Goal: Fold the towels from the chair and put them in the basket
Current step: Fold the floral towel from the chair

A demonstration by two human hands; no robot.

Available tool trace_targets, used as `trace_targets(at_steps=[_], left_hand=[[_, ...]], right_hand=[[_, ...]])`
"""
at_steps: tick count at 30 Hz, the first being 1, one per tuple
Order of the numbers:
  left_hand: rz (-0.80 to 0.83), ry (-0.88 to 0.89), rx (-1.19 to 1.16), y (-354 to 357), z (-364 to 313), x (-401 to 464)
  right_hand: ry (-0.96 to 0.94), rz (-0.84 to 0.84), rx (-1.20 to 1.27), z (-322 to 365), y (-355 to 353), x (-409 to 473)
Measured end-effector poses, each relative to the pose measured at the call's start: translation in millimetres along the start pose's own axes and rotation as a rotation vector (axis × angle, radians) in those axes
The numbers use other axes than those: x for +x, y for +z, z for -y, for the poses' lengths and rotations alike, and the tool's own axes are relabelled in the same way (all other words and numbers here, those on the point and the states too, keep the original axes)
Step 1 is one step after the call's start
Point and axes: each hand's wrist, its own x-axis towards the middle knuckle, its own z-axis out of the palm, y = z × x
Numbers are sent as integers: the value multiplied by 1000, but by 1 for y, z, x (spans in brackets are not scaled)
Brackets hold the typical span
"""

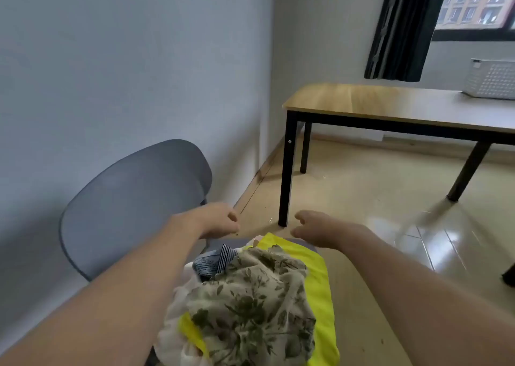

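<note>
A heap of towels lies on the seat of a grey chair [133, 198] at the bottom centre. On top is a beige towel with dark leaf print [250, 304]; a bright yellow towel [315, 271] lies under it, and a dark blue striped one [214, 262] shows at the left. My left hand [220, 220] hovers over the far end of the heap with its fingers curled and nothing in them. My right hand [315, 229] hangs beside it, fingers apart and empty. A white perforated basket [493, 80] stands on the table at the far right.
A wooden table [376, 100] with black legs stands ahead on the right. A grey wall runs along the left, close behind the chair. A dark curtain [404, 28] hangs by the window. Glossy tiled floor lies between chair and table.
</note>
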Motion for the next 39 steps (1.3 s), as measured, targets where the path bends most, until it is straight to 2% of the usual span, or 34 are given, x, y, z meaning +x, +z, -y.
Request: trace_targets(at_steps=[4, 8, 10, 13, 18, 22, 27, 32, 34, 38, 39], left_hand=[[80, -20, -118, 52, 19, 12], [51, -64, -185, 93, 35, 35], [44, -79, -205, 107, 41, 44], [-7, -101, -240, 119, 46, 54], [-135, -95, -338, 128, 48, 53], [-238, -87, -322, 126, 49, 36], [-183, 18, -459, 92, 31, -7], [-297, 92, -489, 51, -7, -57], [-242, 133, -504, 31, -21, -76], [109, 141, -586, -8, -34, -110], [147, 143, -607, -15, -34, -115]], right_hand=[[18, 39, 25, -7, 48, 14], [70, 6, 51, -16, 86, 37], [106, -7, 162, -16, 95, 50], [139, -21, 261, -11, 102, 70], [247, -31, 256, -16, 117, 92], [189, -204, 326, -14, 104, 77], [95, -377, 742, -5, 57, 29], [10, -503, 877, 9, -4, -34], [22, -547, 901, 7, -22, -52], [118, -701, 972, 0, -55, -81], [136, -732, 988, -2, -61, -87]])
